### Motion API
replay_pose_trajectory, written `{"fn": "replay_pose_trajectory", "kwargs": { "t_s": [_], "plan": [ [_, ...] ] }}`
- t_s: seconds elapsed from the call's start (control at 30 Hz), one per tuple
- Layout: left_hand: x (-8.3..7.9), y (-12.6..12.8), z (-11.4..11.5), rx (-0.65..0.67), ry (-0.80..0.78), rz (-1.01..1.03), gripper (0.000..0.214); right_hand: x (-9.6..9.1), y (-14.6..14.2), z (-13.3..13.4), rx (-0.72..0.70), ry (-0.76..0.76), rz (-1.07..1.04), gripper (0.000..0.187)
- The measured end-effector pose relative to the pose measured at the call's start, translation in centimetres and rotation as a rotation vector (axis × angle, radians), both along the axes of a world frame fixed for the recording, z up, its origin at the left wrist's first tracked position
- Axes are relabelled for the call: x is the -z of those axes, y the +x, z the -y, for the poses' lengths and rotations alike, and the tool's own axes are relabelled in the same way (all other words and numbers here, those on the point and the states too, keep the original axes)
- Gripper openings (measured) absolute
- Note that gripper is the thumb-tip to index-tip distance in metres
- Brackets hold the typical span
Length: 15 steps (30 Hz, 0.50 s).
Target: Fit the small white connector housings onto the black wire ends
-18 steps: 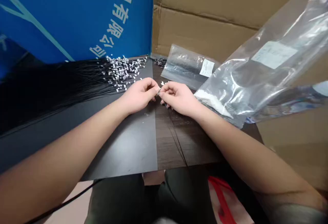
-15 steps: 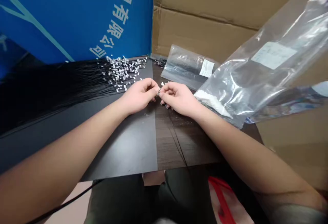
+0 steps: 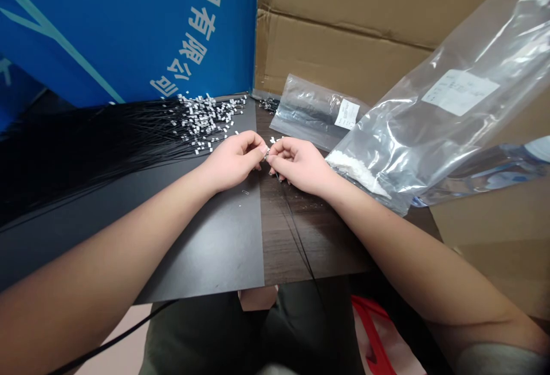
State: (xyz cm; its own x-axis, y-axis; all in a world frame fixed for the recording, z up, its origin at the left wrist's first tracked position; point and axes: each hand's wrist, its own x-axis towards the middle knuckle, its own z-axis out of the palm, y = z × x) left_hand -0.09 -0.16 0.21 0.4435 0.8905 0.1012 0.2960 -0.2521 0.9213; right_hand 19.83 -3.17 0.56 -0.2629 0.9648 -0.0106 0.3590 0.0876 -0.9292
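Observation:
My left hand [image 3: 234,160] and my right hand [image 3: 298,163] meet fingertip to fingertip over the table's middle, both pinched on one tiny pale connector [image 3: 267,153]. A thin black wire [image 3: 301,246] trails from my right hand down across the dark wood table [image 3: 326,237] and off its near edge. To the left, a big bundle of black wires [image 3: 86,143] lies on a black mat [image 3: 206,249], their ends tipped with several small white connectors [image 3: 206,120].
A blue printed board [image 3: 129,26] and cardboard boxes [image 3: 344,37] wall off the back. A small clear bag with a white label [image 3: 315,111] lies behind my hands. A large clear plastic bag [image 3: 442,111] leans at the right. A red strap [image 3: 372,335] shows below the table edge.
The wire trailing off the table's near edge has shifted slightly. Both hands stay pinched together in the same place.

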Motion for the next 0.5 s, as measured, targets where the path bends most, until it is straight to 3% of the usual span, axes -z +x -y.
{"fn": "replay_pose_trajectory", "kwargs": {
  "t_s": [0.5],
  "plan": [
    [0.02,0.03,0.02,-0.007,0.000,-0.011,0.018,0.13,0.01,0.08,-0.008,0.006,0.001,0.006]
  ]
}}
